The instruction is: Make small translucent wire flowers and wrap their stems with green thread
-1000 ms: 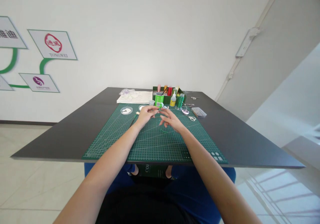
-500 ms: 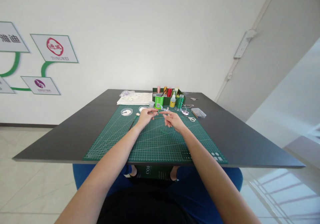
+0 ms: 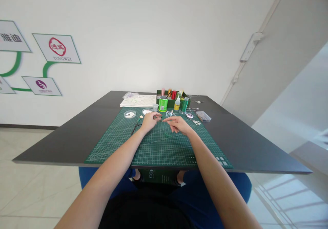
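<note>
Over the green cutting mat (image 3: 159,147), my left hand (image 3: 150,120) is closed in a pinch, with a small dark green bit at its fingertips, too small to name. My right hand (image 3: 178,124) reaches toward it from the right, forefinger and thumb close together and the other fingers curled under. Whether the right fingertips hold anything is too small to see. A thin light stick or wire runs between the two hands. Left of my left hand lie a small cream flower (image 3: 141,117) and a thin dark tool (image 3: 134,128). Several shiny pieces (image 3: 169,113) rest just beyond my fingers.
Behind the hands stand a green can (image 3: 163,104), a glue bottle (image 3: 177,103) and a green box (image 3: 189,102) with thread spools. A round dish (image 3: 130,114) is at the left. Scissors (image 3: 196,122) and a clear case (image 3: 203,116) lie at the right.
Both hands have come slightly lower, toward me. The right fingertips have dropped, and the shiny pieces behind show more clearly.
</note>
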Available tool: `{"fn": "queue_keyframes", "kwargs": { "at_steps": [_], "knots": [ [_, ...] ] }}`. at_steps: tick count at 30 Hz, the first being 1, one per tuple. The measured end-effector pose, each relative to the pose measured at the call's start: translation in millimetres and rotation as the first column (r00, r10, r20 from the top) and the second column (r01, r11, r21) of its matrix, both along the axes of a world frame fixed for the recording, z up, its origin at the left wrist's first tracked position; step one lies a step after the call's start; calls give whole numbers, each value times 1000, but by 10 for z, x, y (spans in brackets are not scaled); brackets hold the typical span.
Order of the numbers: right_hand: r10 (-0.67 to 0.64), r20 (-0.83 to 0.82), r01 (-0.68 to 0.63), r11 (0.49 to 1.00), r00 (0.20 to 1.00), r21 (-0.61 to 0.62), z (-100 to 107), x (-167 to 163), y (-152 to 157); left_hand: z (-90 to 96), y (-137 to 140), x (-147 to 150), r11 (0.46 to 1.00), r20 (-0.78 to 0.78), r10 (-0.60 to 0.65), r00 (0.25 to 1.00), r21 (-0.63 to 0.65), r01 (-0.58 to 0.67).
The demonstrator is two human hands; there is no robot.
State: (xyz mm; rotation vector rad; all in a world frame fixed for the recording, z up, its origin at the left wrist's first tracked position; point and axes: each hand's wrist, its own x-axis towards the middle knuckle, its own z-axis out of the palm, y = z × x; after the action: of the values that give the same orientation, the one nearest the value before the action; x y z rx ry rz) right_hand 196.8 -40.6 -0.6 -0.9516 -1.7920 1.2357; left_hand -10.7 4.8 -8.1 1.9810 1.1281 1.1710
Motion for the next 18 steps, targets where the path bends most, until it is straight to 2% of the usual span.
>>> {"fn": "queue_keyframes", "kwargs": {
  "at_steps": [5, 10, 14, 18],
  "knots": [
    [36, -54, -36, 999, 998, 4, 40, 13, -23, -59, 28, -9, 999, -93, -14, 996, 31, 17],
    [-20, -150, 22, 1000, 988, 10, 60, 64, -4, -81, -3, 18, 984, -167, -173, 971, 2, 176],
    [-77, -185, 86, 995, 980, 40, 72, 108, 1, -48, -68, 52, 962, -158, -271, 950, -22, 271],
    [-119, -181, 131, 990, 976, 55, 64, 137, 7, -21, -101, 62, 950, -132, -313, 941, -40, 310]
  ]
}}
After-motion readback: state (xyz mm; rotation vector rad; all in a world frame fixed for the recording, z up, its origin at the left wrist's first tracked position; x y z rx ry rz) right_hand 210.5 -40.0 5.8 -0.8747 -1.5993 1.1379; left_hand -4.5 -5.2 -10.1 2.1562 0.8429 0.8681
